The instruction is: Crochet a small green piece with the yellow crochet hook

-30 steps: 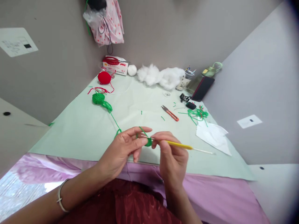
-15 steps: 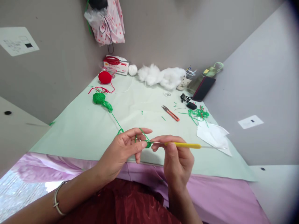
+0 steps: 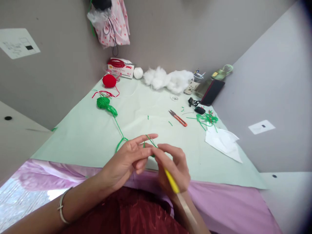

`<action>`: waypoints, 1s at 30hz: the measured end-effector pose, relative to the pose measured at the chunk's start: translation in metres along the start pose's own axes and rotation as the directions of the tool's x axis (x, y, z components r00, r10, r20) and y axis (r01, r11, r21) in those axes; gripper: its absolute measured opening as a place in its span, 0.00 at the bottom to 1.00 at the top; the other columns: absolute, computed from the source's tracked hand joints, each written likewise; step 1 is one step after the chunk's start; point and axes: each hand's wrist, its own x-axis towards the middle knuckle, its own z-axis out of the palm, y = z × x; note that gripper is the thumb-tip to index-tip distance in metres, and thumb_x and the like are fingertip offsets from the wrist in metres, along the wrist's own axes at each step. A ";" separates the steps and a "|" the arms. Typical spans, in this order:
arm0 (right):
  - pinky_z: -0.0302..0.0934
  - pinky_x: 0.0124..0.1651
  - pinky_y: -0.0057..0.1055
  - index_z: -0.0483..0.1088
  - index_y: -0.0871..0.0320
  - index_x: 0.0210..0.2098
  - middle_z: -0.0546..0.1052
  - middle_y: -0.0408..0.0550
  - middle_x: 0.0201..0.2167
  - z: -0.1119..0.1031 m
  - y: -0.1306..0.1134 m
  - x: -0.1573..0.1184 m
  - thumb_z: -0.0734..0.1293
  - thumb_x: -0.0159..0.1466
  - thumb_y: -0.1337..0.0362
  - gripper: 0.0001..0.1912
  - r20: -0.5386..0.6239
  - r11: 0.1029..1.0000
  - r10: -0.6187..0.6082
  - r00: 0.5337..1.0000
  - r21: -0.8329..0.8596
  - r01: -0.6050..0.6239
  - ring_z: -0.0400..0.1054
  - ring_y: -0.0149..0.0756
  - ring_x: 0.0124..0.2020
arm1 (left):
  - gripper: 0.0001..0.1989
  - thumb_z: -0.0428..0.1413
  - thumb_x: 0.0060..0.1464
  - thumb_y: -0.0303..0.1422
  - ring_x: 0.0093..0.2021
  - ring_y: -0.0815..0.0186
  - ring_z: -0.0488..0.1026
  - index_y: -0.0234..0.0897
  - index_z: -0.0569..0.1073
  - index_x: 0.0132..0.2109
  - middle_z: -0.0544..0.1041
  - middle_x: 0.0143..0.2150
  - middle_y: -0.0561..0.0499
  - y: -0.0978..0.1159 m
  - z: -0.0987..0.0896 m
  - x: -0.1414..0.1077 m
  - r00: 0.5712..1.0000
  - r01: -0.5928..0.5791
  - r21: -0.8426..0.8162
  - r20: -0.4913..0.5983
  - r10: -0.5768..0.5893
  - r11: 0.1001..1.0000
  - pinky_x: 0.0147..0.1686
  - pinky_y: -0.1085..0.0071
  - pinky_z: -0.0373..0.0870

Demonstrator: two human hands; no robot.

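Green yarn (image 3: 151, 141) runs over the raised index finger of my left hand (image 3: 126, 159), whose thumb and other fingers pinch a small green crochet piece (image 3: 153, 156), mostly hidden by the fingers. My right hand (image 3: 174, 167) is closed round a crochet hook with a yellow handle (image 3: 172, 180). Its fingertips meet those of my left hand at the green piece, and the handle slants down toward my right wrist. From my left hand the yarn leads back to a green yarn ball (image 3: 103, 103) on the table.
On the pale green table (image 3: 80, 136) lie orange thread snips (image 3: 178, 118), a red yarn ball (image 3: 109, 81), white stuffing (image 3: 158, 78), green yarn scraps (image 3: 207, 119) and white paper (image 3: 223, 143). A phone (image 3: 213, 92) leans by a bottle (image 3: 221, 73) at the back right.
My right hand has moved left and turned, so the yellow handle now points down instead of right. A looser loop of green yarn lies beside my left hand.
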 end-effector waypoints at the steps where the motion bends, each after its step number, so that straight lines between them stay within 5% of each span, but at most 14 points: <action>1: 0.75 0.40 0.37 0.78 0.51 0.53 0.82 0.50 0.42 -0.002 -0.002 0.003 0.65 0.71 0.73 0.16 -0.014 0.992 0.094 0.995 0.088 -0.092 0.78 0.40 0.41 | 0.22 0.69 0.59 0.34 0.18 0.79 0.49 0.35 0.79 0.59 0.59 0.18 0.65 0.002 0.000 0.001 1.000 0.026 -0.041 0.007 -0.026 0.999 0.18 0.82 0.52; 4: 0.71 0.35 0.36 0.79 0.52 0.46 0.79 0.45 0.31 -0.006 -0.006 0.014 0.62 0.74 0.70 0.13 -0.037 0.862 0.363 0.931 0.393 -0.321 0.74 0.36 0.32 | 0.18 0.69 0.58 0.31 0.18 0.82 0.47 0.35 0.81 0.56 0.63 0.22 0.63 0.006 0.000 0.001 1.000 -0.009 -0.067 -0.009 0.008 0.998 0.18 0.82 0.48; 7: 0.70 0.35 0.35 0.79 0.52 0.43 0.80 0.45 0.34 -0.004 -0.007 0.021 0.63 0.74 0.68 0.12 0.049 0.751 0.444 0.895 0.524 -0.401 0.73 0.34 0.31 | 0.18 0.70 0.57 0.33 0.18 0.84 0.52 0.40 0.82 0.55 0.71 0.31 0.59 0.006 0.002 -0.001 0.999 -0.041 0.017 -0.009 0.041 0.999 0.17 0.81 0.49; 9: 0.72 0.35 0.33 0.80 0.52 0.45 0.82 0.46 0.37 0.000 -0.007 0.020 0.64 0.74 0.69 0.12 0.086 0.771 0.424 0.902 0.488 -0.409 0.74 0.33 0.33 | 0.19 0.70 0.56 0.35 0.18 0.83 0.56 0.42 0.82 0.55 0.74 0.35 0.57 0.003 0.004 -0.002 0.997 -0.067 0.072 -0.026 0.069 0.995 0.16 0.81 0.50; 12: 0.74 0.39 0.34 0.80 0.49 0.51 0.82 0.47 0.40 0.003 -0.007 0.012 0.66 0.72 0.72 0.15 0.032 0.914 0.289 0.957 0.287 -0.286 0.77 0.36 0.38 | 0.20 0.71 0.55 0.35 0.18 0.82 0.57 0.43 0.82 0.55 0.74 0.33 0.58 -0.001 0.005 -0.001 0.994 -0.092 0.088 -0.058 0.097 0.992 0.17 0.80 0.53; 14: 0.75 0.42 0.36 0.79 0.47 0.54 0.83 0.49 0.45 0.002 -0.007 0.006 0.68 0.70 0.73 0.18 -0.006 0.976 0.164 0.986 0.144 -0.161 0.78 0.38 0.43 | 0.19 0.71 0.56 0.34 0.17 0.81 0.54 0.41 0.83 0.55 0.68 0.25 0.61 -0.002 0.004 0.001 0.998 -0.045 0.039 -0.040 0.046 0.998 0.18 0.80 0.52; 16: 0.75 0.42 0.36 0.80 0.47 0.53 0.83 0.49 0.43 0.000 -0.006 0.006 0.69 0.70 0.73 0.18 -0.032 0.979 0.162 0.986 0.134 -0.156 0.78 0.39 0.43 | 0.17 0.70 0.57 0.34 0.18 0.80 0.48 0.37 0.84 0.53 0.59 0.20 0.63 0.000 0.003 0.003 1.000 0.013 -0.034 -0.017 -0.014 0.999 0.18 0.81 0.49; 21: 0.70 0.35 0.34 0.80 0.50 0.43 0.79 0.43 0.33 -0.004 -0.002 0.019 0.64 0.74 0.67 0.12 0.021 0.752 0.479 0.878 0.507 -0.422 0.72 0.33 0.30 | 0.13 0.71 0.54 0.31 0.20 0.79 0.50 0.36 0.86 0.48 0.64 0.24 0.61 0.006 0.004 0.005 0.998 -0.040 -0.059 -0.046 0.037 0.997 0.19 0.80 0.53; 25: 0.71 0.37 0.33 0.81 0.51 0.43 0.81 0.46 0.37 -0.001 -0.001 0.022 0.66 0.73 0.66 0.10 0.111 0.711 0.468 0.877 0.541 -0.448 0.74 0.34 0.34 | 0.11 0.70 0.56 0.32 0.26 0.74 0.66 0.40 0.86 0.47 0.76 0.31 0.56 0.002 0.006 0.003 0.994 -0.111 0.085 -0.015 0.113 0.990 0.30 0.75 0.67; 30: 0.72 0.36 0.32 0.81 0.54 0.43 0.82 0.46 0.36 -0.002 0.002 0.019 0.66 0.74 0.63 0.10 0.150 0.568 0.550 0.822 0.654 -0.499 0.75 0.32 0.31 | 0.11 0.68 0.59 0.34 0.30 0.73 0.72 0.42 0.85 0.49 0.78 0.37 0.55 0.000 0.004 0.002 0.994 -0.105 0.135 -0.029 0.110 0.985 0.38 0.72 0.70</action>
